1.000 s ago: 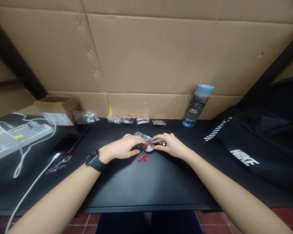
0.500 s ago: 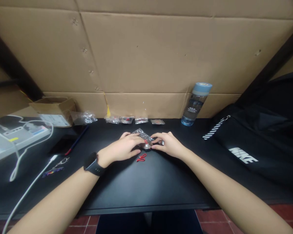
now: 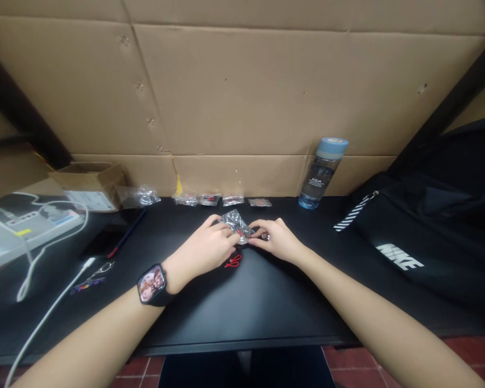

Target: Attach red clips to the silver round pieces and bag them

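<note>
My left hand [image 3: 204, 249] and my right hand [image 3: 277, 238] meet at the middle of the black desk [image 3: 242, 307]. Both pinch a small crinkled clear plastic bag [image 3: 235, 222] with something red and a silvery round piece inside. A ring shows on my right hand. A small red twist tie [image 3: 233, 262] lies on the desk just below the bag, beside my left hand. A smartwatch [image 3: 151, 284] with a lit face sits on my left wrist.
Several small clear bags [image 3: 210, 199] line the cardboard wall at the back. A blue-capped water bottle [image 3: 322, 172] stands back right, a black sports bag [image 3: 428, 237] at the right. At left lie a cardboard box [image 3: 89, 183], a power strip [image 3: 28, 226], a white cable [image 3: 44, 318] and a pen [image 3: 127, 233].
My left hand has turned and closed tighter on the plastic bag, lifting it slightly. The watch face now lights up and faces the camera. My right hand barely moved.
</note>
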{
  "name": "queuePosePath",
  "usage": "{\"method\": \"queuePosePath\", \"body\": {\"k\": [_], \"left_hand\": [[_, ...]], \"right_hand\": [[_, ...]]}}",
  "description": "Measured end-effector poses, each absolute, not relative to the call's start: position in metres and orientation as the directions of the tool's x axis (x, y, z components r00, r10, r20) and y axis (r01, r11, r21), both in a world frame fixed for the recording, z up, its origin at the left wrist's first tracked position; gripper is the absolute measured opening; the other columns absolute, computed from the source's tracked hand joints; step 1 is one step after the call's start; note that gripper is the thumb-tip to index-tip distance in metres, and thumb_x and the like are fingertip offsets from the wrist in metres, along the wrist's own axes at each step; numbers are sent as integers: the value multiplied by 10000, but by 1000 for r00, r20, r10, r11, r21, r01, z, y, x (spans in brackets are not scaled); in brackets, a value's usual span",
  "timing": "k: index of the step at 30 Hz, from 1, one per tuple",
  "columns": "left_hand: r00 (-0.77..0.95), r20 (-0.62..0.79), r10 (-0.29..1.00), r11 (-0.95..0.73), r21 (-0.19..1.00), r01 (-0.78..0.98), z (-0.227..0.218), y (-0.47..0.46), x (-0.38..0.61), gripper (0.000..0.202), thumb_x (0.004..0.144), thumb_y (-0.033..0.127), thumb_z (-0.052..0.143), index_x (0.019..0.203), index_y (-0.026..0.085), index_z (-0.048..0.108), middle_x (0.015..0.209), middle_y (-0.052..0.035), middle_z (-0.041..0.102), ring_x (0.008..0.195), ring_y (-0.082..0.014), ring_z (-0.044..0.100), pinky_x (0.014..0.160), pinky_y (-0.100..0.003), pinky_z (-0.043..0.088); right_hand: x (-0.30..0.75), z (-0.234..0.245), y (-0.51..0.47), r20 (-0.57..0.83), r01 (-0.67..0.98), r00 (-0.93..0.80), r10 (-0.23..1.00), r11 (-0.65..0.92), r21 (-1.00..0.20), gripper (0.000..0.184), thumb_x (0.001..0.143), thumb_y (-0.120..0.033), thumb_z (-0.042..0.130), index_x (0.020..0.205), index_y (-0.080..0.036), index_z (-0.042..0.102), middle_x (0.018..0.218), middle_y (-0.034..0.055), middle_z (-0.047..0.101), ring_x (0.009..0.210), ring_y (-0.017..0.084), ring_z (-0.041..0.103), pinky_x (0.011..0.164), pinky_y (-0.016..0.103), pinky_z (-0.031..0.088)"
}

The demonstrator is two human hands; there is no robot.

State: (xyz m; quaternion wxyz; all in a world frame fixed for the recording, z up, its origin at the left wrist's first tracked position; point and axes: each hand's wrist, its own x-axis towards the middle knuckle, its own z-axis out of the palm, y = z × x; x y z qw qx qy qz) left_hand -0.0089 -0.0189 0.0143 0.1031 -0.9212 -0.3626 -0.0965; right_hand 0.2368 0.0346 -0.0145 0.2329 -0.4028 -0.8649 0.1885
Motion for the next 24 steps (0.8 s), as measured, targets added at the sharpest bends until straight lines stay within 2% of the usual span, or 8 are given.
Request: {"method": "queuePosePath", "body": {"k": [5,9,15,19,24], "left_hand": [[739,252,624,-740,-112,663,14,-27,-5,314,999,176,559,1279,280,657,1248,-84,734,1216,-279,636,1090,-471,326],[742,230,630,-740,-114,663,11,-27,-5,342,980,147,580,1287,273,664,1284,-96,721,1256,-301,610,1024,-454,358],[756,213,619,-748,-136,650,9,-26,-9,328,987,173,575,1283,270,681,1371,-91,688,1319,-315,568,1037,-463,355],[743,212,634,-734,-136,665,3,-24,-10,318,1003,193,547,1293,226,673,1453,-104,632,1360,-324,539,1050,-459,368],[716,220,663,-712,-108,693,-1,-22,-12,341,1015,234,552,1336,257,664,1486,-104,600,1395,-334,503,1061,-460,379]], "right_hand": [[236,-16,35,264,613,-556,789,603,-511,227,932,-347,754,1131,-270,676,943,-4,841,868,215,770,926,385,340],[235,-15,34,278,625,-554,785,612,-485,230,924,-353,757,1123,-266,681,918,0,840,881,227,771,904,382,336],[234,-17,34,328,654,-539,776,631,-418,334,856,-461,816,1100,-273,689,886,-12,832,863,233,763,857,369,333],[232,-19,35,338,667,-527,780,626,-405,284,883,-453,799,1076,-271,696,849,-23,830,821,220,764,838,368,324],[230,-19,33,343,678,-505,792,610,-409,221,915,-412,762,1064,-265,692,823,-26,828,795,216,767,833,370,323]]}}
